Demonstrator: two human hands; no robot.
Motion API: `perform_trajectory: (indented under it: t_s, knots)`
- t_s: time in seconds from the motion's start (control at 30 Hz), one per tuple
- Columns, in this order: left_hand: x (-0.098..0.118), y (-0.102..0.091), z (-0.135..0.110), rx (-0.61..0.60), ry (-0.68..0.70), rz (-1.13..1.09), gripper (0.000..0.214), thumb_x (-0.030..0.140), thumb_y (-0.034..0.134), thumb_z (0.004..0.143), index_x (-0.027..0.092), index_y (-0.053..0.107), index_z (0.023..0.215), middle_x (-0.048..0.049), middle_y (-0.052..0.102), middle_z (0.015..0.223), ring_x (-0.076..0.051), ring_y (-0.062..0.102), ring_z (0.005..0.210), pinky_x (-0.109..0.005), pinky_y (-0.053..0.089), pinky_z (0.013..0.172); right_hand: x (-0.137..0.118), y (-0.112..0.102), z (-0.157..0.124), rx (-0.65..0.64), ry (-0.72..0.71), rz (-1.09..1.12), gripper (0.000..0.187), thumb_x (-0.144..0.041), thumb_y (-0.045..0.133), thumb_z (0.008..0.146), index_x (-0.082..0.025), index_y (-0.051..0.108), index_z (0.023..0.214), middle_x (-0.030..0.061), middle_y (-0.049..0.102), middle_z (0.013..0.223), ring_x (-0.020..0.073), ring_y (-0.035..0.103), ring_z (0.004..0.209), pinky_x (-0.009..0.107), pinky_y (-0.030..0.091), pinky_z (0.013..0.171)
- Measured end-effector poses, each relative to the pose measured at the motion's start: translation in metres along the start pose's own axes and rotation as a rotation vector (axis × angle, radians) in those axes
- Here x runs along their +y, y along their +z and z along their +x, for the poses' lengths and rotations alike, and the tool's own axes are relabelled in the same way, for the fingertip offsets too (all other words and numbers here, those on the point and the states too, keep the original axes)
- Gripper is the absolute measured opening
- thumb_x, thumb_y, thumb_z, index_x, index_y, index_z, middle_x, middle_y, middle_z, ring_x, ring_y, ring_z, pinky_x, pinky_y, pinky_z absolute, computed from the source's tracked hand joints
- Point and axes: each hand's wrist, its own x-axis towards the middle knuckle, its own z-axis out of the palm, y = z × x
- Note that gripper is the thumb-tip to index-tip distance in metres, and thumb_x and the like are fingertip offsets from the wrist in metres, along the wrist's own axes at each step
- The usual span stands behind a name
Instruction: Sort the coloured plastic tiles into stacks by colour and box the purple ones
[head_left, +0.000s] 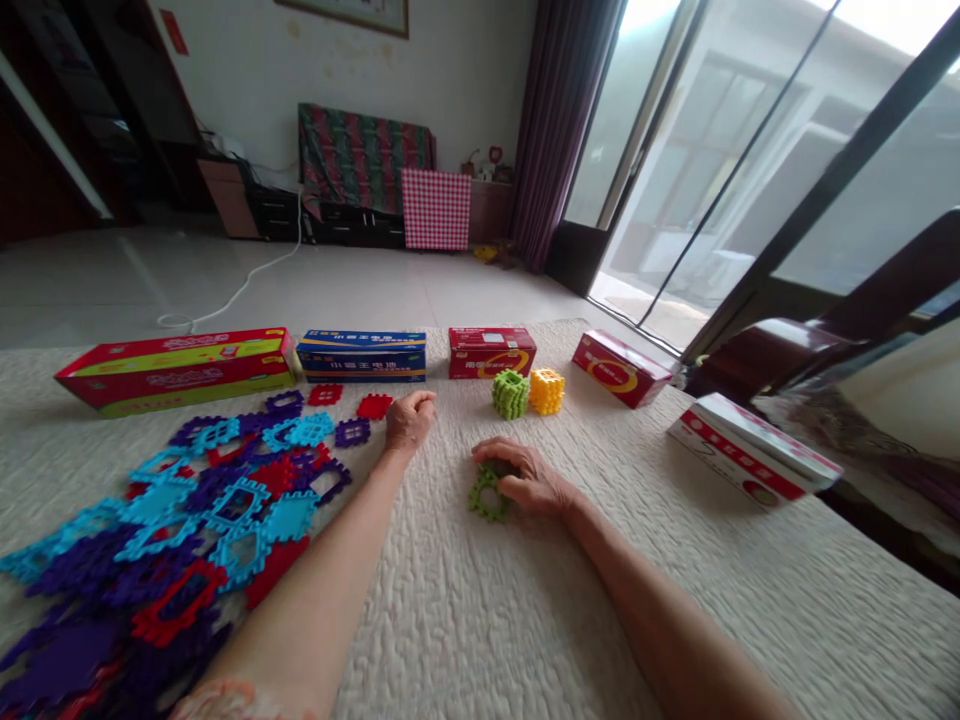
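My left hand (410, 420) is closed in a fist on the pale quilted cover, its knuckles raised; whatever may be inside is hidden. Just left of it lie a red interlocking plastic tile (374, 406) and a purple window-shaped tile (352, 432). My right hand (525, 475) has its fingers curled over a green interlocking plastic tile (489, 494) with a round opening, gripping it at its right side near the cover. Beyond the right hand stand a green cube (510, 395) and a yellow cube (547, 392) built from such tiles, side by side.
A loose heap of blue, purple and red tiles (240, 503) spreads on the left. Along the far edge stand a red-and-green box (187, 370), a blue box (362, 357) and two dark red boxes (492, 353). A white-and-red box (750, 450) lies at right.
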Motion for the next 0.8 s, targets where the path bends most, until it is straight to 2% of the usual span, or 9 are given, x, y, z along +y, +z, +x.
perform_trajectory:
  t_s: [0.13, 0.27, 0.37, 0.47, 0.53, 0.6, 0.73, 0.8]
  knots:
    - [0.001, -0.001, 0.000, -0.023, 0.009, -0.041, 0.032, 0.025, 0.047, 0.070, 0.017, 0.072, 0.089, -0.0016, 0.071, 0.067, -0.014, 0.062, 0.057, -0.022, 0.045, 0.057, -0.008, -0.011, -0.003, -0.159, -0.020, -0.038, 0.053, -0.012, 0.051, 0.061, -0.019, 0.061, 0.112, 0.0072, 0.055, 0.126, 0.0233, 0.051, 0.115, 0.040, 0.036, 0.101]
    - [0.005, -0.003, 0.000, -0.038, 0.019, 0.004, 0.033, 0.025, 0.048, 0.069, 0.016, 0.073, 0.087, -0.0029, 0.071, 0.067, -0.014, 0.060, 0.055, -0.022, 0.043, 0.055, -0.007, -0.013, -0.003, -0.148, -0.052, -0.092, 0.050, -0.007, 0.050, 0.062, -0.022, 0.062, 0.108, 0.0051, 0.060, 0.118, 0.0208, 0.054, 0.109, 0.038, 0.040, 0.098]
    - [0.006, -0.002, 0.000, -0.038, 0.010, 0.028, 0.033, 0.025, 0.048, 0.069, 0.016, 0.073, 0.087, -0.0035, 0.072, 0.068, -0.014, 0.060, 0.056, -0.023, 0.043, 0.056, 0.003, -0.008, -0.002, -0.058, -0.024, -0.093, 0.044, -0.007, 0.050, 0.069, -0.022, 0.063, 0.108, 0.0042, 0.064, 0.110, 0.0184, 0.059, 0.102, 0.035, 0.044, 0.091]
    - [0.005, -0.001, 0.001, -0.037, 0.002, 0.029, 0.032, 0.024, 0.048, 0.070, 0.017, 0.073, 0.089, -0.0030, 0.072, 0.070, -0.014, 0.062, 0.060, -0.022, 0.045, 0.059, 0.013, 0.004, -0.001, 0.125, 0.045, -0.161, 0.032, -0.011, 0.049, 0.078, -0.022, 0.065, 0.104, 0.0035, 0.068, 0.099, 0.0164, 0.062, 0.090, 0.031, 0.048, 0.084]
    - [0.004, 0.001, 0.001, -0.036, 0.009, 0.027, 0.032, 0.023, 0.049, 0.070, 0.017, 0.073, 0.090, -0.0028, 0.072, 0.071, -0.014, 0.063, 0.062, -0.022, 0.046, 0.061, 0.015, 0.014, 0.002, 0.241, 0.050, -0.227, 0.029, -0.014, 0.048, 0.083, -0.021, 0.065, 0.106, 0.0046, 0.067, 0.101, 0.0166, 0.062, 0.092, 0.032, 0.048, 0.084]
    - [0.004, 0.001, 0.002, -0.041, 0.013, 0.030, 0.031, 0.023, 0.049, 0.070, 0.017, 0.073, 0.089, -0.0028, 0.072, 0.070, -0.014, 0.064, 0.062, -0.021, 0.046, 0.061, 0.013, 0.023, 0.005, 0.284, 0.021, -0.287, 0.032, -0.016, 0.044, 0.087, -0.021, 0.061, 0.113, 0.0074, 0.064, 0.111, 0.0182, 0.060, 0.101, 0.034, 0.046, 0.090]
    - [0.006, 0.000, 0.002, -0.046, 0.009, 0.042, 0.032, 0.022, 0.048, 0.071, 0.018, 0.073, 0.090, -0.0026, 0.072, 0.071, -0.014, 0.064, 0.061, -0.021, 0.046, 0.060, -0.002, 0.022, 0.009, 0.116, -0.052, -0.324, 0.041, -0.014, 0.040, 0.087, -0.020, 0.051, 0.125, 0.0097, 0.053, 0.130, 0.0202, 0.049, 0.119, 0.039, 0.040, 0.101]
    - [0.006, 0.000, 0.002, -0.046, 0.015, 0.040, 0.032, 0.022, 0.048, 0.071, 0.017, 0.073, 0.090, -0.0026, 0.072, 0.070, -0.014, 0.064, 0.061, -0.021, 0.046, 0.060, -0.010, 0.012, 0.008, 0.095, -0.013, -0.328, 0.039, -0.015, 0.045, 0.083, -0.019, 0.052, 0.122, 0.0108, 0.052, 0.128, 0.0207, 0.051, 0.115, 0.039, 0.042, 0.097]
